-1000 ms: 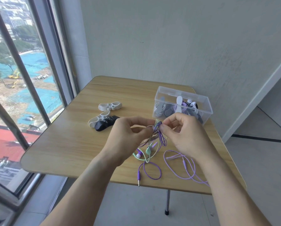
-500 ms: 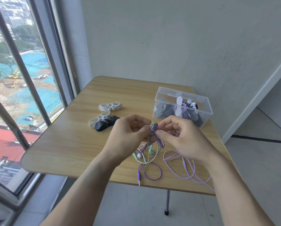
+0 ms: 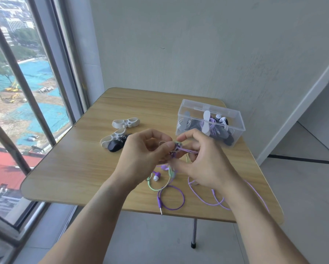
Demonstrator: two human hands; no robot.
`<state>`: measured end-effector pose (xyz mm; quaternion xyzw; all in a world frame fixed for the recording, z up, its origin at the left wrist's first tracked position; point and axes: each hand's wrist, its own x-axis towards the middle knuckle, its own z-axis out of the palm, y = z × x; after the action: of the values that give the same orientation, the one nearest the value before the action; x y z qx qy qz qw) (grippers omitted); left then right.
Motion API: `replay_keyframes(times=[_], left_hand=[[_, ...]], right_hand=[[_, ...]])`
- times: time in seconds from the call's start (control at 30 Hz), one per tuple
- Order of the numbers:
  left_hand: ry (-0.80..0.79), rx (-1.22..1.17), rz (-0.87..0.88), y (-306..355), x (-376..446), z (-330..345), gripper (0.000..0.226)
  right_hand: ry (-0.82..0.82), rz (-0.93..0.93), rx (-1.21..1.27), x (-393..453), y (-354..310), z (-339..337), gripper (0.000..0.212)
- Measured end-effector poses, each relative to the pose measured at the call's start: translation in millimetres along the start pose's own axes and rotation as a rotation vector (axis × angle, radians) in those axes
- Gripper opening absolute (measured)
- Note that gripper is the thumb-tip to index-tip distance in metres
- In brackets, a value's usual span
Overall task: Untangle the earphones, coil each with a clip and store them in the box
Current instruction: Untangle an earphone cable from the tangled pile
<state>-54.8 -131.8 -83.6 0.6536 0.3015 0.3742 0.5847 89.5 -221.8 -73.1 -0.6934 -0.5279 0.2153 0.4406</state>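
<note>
Clear box (image 3: 236, 128) sits beyond the right hand (image 3: 203, 164), lid off; inside we see coiled earphones with white and dark clips. Both hands meet above the counter (image 3: 79, 168): left hand (image 3: 142, 159) and right hand each pinch the purple-and-green earphone tangle (image 3: 176, 148) between curled fingers. Loose cable loops (image 3: 171, 197) lie under and near the hands. Spare clips (image 3: 125, 123) lie beyond the left hand.

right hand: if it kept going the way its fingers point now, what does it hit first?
The right hand points left, toward the knot of tangled earphones it already pinches. Just past that is the left hand, so it likely meets those fingers first; depth between them is unclear.
</note>
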Motion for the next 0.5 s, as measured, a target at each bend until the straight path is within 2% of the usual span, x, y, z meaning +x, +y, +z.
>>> replay_keyframes(times=[0.07, 0.17, 0.3, 0.37, 0.5], left_hand=[[0.063, 0.1, 0.043, -1, 2, -2, 0.004], [0.112, 0.326, 0.082, -5, 6, -8, 0.01], [-0.017, 0.565, 0.169, -10, 7, -10, 0.017], [-0.082, 0.579, 0.18, -9, 7, -9, 0.021], [-0.095, 0.464, 0.145, -6, 6, -7, 0.032]], right_hand=[[0.047, -0.007, 0.008, 2, 1, 3, 0.024], [0.068, 0.032, 0.069, 5, 1, -4, 0.018], [0.052, 0.07, 0.15, 8, -1, -10, 0.016], [0.03, 0.101, 0.186, 9, 1, -11, 0.018], [-0.036, 0.146, 0.307, 8, -1, -15, 0.03]])
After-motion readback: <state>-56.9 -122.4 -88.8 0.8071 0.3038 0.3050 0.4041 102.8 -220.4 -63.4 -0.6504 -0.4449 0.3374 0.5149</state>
